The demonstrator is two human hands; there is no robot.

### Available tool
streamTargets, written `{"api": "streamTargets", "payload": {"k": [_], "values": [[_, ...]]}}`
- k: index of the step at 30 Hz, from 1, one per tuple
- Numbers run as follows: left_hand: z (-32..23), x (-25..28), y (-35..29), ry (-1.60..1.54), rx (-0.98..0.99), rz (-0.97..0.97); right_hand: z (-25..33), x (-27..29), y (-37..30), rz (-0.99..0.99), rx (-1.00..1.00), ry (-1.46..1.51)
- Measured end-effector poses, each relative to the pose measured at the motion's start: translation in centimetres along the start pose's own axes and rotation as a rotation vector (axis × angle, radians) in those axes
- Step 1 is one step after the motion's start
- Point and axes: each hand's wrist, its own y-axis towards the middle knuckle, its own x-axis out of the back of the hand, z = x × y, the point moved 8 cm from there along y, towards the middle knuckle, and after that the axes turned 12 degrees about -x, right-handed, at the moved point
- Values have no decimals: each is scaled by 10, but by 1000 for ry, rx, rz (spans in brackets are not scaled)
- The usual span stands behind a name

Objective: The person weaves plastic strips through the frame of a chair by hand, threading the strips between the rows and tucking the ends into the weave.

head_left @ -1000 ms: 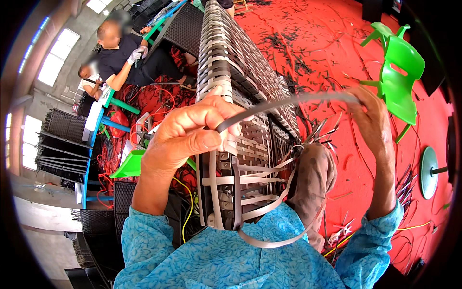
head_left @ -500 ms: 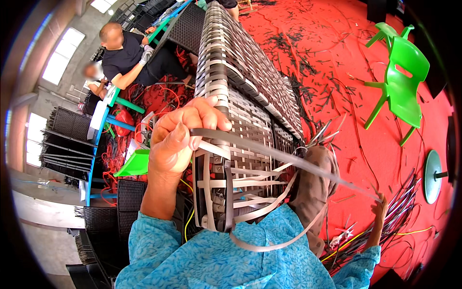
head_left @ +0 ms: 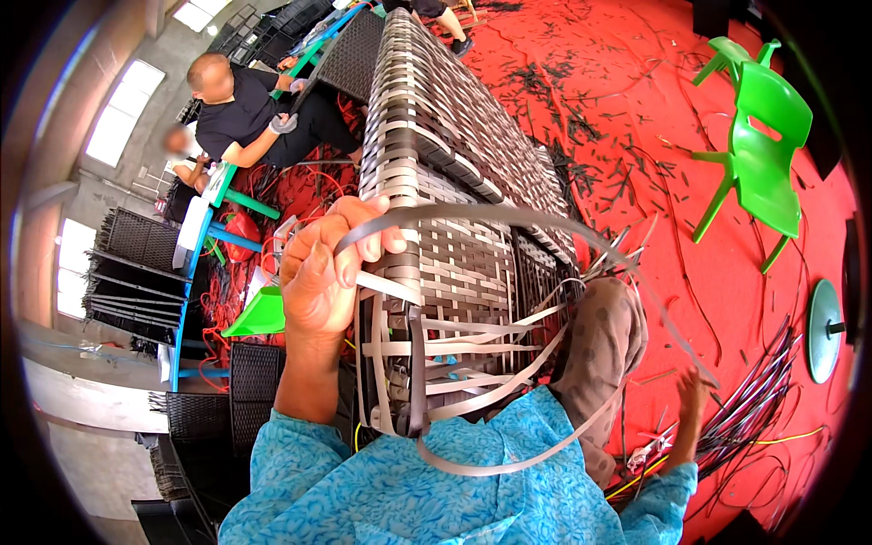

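At the near corner of a woven frame (head_left: 454,263), my left hand (head_left: 327,263) is closed in a pinch on a flat grey-brown plastic strip (head_left: 509,214). The strip bows up and over to the far right. Its blurred far end is beside the fingers of my right hand (head_left: 693,395), held low over the red floor; whether they grip it is too small to tell. Light and dark strips cross the frame. Near my body the weave is loose, with open gaps and a strip loop (head_left: 518,465) hanging in front of my blue patterned shirt.
A bundle of loose strips (head_left: 749,386) lies on the red floor at right. Behind it are a green chair (head_left: 767,145) and a round green disc (head_left: 822,331). At left, people sit by a blue-and-green bench (head_left: 195,263), with dark woven panels (head_left: 136,241) stacked near it.
The strip was straight and tight between my hands; now it arches upward. My right hand has come a little inward. My left hand keeps its pinch and has barely moved.
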Motion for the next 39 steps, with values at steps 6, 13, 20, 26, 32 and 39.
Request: {"api": "streamTargets", "payload": {"k": [6, 13, 20, 26, 32, 39], "values": [[-2, -3, 2, 31, -34, 5, 15, -170, -3, 185, -301, 55], [-2, -1, -2, 5, -96, -53, 100, -205, -65, 43, 80, -316], [-1, -13, 9, 12, -61, -44, 92, -224, -93, 336, -181, 1], [-3, 0, 4, -66, -21, -35, 29, -66, -63, 399, -201, 942], [0, 7, 0, -84, 20, -76, -3, 106, -104, 338, 50, 1028], [1, 4, 3, -68, 2, -75, -3, 124, -241, -547, -170, 210]]}}
